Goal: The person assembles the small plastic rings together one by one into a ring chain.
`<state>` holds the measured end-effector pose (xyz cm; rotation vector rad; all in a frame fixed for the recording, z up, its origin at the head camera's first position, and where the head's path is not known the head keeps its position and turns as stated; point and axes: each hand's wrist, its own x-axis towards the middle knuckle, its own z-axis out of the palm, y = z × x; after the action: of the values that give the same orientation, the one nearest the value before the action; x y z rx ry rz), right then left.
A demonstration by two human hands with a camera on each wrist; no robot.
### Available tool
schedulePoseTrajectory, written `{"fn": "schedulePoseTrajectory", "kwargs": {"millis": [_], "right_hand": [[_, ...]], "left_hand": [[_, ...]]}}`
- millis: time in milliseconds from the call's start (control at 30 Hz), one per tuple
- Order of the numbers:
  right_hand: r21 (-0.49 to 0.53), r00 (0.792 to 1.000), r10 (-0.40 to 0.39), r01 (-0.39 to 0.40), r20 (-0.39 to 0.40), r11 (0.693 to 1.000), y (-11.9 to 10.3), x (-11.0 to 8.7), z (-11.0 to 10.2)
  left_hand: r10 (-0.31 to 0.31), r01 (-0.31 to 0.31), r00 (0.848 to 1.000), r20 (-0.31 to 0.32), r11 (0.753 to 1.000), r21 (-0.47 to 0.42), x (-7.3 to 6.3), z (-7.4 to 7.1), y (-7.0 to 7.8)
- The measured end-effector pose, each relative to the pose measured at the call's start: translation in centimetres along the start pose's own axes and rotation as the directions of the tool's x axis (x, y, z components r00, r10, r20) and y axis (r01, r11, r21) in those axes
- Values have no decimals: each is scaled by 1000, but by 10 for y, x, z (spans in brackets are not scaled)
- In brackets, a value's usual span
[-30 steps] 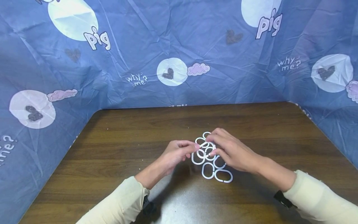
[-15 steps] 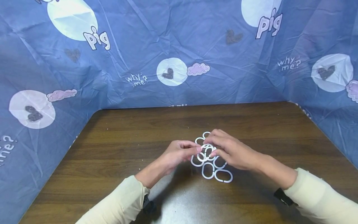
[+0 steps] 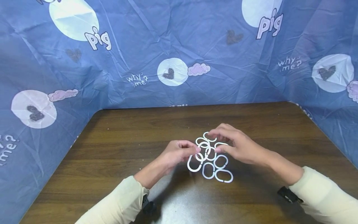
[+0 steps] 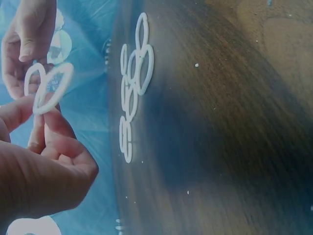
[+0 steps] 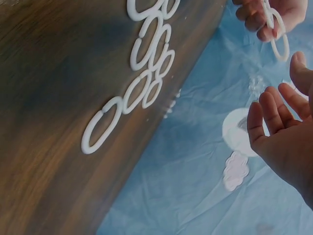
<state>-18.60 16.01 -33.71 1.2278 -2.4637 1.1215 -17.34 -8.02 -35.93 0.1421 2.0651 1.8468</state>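
Observation:
My left hand pinches a white plastic C-shaped ring between thumb and fingers, above the table. A second white ring is hooked through it and dangles on the far side. To the right, my right hand hovers with thumb and fingers apart and loosely bent, nothing between them. Below both hands, several more white rings lie flat on the wooden table, close together; most have a visible gap. In the head view the held rings overlap those on the table, so their outlines are hard to separate.
The brown wooden table has small white specks on it. A blue patterned cloth hangs behind it and at both sides. Black wrist straps sit at the cream sleeves.
My right hand has let go of the white rings and drawn away to the right, its fingers spreading. My left hand stays in place, still pinching its ring.

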Motion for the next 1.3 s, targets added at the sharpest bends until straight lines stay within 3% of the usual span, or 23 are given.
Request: {"fn": "schedulePoseTrajectory", "kwargs": {"millis": [200, 533, 833, 1100, 1300], "right_hand": [[18, 996, 70, -69, -52, 997, 15, -6, -10], [-51, 989, 132, -135, -60, 990, 44, -27, -24], [-64, 983, 183, -183, -16, 981, 65, -46, -33], [-80, 976, 216, -216, -3, 973, 74, -56, -35], [-105, 965, 257, -251, 58, 962, 82, -65, -34]], "left_hand": [[-15, 16, 998, -63, 1000, 11, 0, -2, 2], [-20, 18, 996, -81, 1000, -20, 0, -6, 3], [-14, 8, 998, -63, 996, -92, 0, -7, 3], [-8, 1, 998, -66, 995, -97, -1, -7, 5], [-2, -5, 997, -79, 997, -77, -2, -7, 6]]}}
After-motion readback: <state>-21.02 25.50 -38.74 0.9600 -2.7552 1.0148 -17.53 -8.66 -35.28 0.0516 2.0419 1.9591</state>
